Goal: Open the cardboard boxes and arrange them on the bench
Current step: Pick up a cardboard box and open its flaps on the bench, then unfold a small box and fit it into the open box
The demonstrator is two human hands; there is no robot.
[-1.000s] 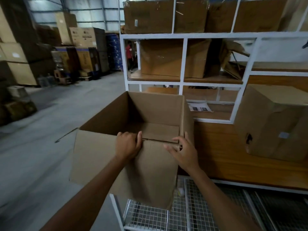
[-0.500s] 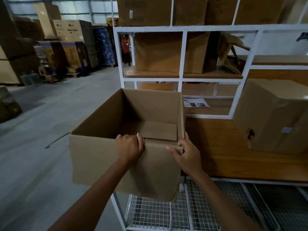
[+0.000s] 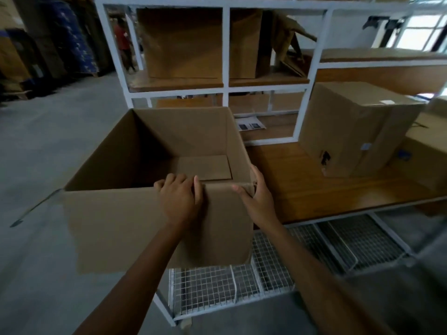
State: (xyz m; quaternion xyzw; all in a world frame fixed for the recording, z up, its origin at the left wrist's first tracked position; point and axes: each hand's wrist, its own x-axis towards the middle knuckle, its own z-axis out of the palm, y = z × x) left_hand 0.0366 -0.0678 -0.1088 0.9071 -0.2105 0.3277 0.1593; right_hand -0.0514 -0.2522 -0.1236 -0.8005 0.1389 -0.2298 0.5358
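Observation:
An open, empty cardboard box (image 3: 125,228) is held in the air at the left end of the wooden bench (image 3: 302,189), mostly over the floor. My left hand (image 3: 180,199) grips its near top edge, fingers curled over the rim. Beside it, my right hand (image 3: 256,199) holds the box's near right corner, thumb on the front face and fingers along the side. A second cardboard box (image 3: 353,129), closed on top, stands on the bench to the right.
A white metal shelf frame (image 3: 226,49) rises behind the bench, with more cardboard boxes (image 3: 183,44) on its wooden shelf. Wire mesh racks (image 3: 266,269) lie under the bench. A paper sheet (image 3: 250,124) lies at the back. Grey concrete floor spreads to the left.
The view has tilted down and drawn nearer the bench. The box sits lower and closer, and both hands keep the same hold on its near edge.

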